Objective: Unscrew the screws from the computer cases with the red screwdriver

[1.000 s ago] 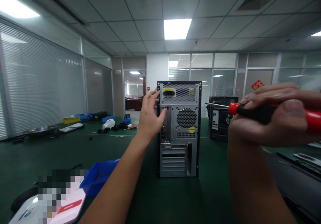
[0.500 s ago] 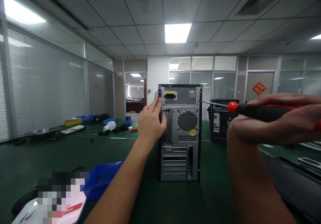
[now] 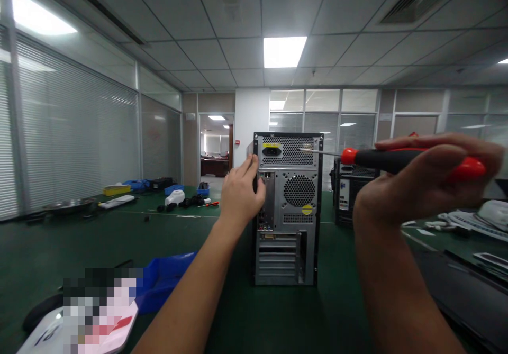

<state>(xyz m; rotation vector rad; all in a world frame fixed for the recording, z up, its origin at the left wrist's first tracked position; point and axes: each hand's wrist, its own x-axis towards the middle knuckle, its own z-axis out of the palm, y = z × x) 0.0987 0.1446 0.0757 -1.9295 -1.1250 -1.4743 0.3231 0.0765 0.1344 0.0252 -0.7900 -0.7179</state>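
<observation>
One left hand [image 3: 241,191], one right hand [image 3: 424,187] and one handheld screwdriver [image 3: 384,159] are shown. Two computer towers [image 3: 288,224] [image 3: 343,194] and one yellow tray [image 3: 116,190] appear.

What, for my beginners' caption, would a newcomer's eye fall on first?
Probably the computer case, upright mid-picture on the green table, back facing the camera. Then the red-and-black screwdriver in the right hand, seen partly against the case. The left hand is at the case's left edge.

Lit ceiling panel [image 3: 284,52], slatted blinds [image 3: 79,121], white pillar [image 3: 251,118]
</observation>
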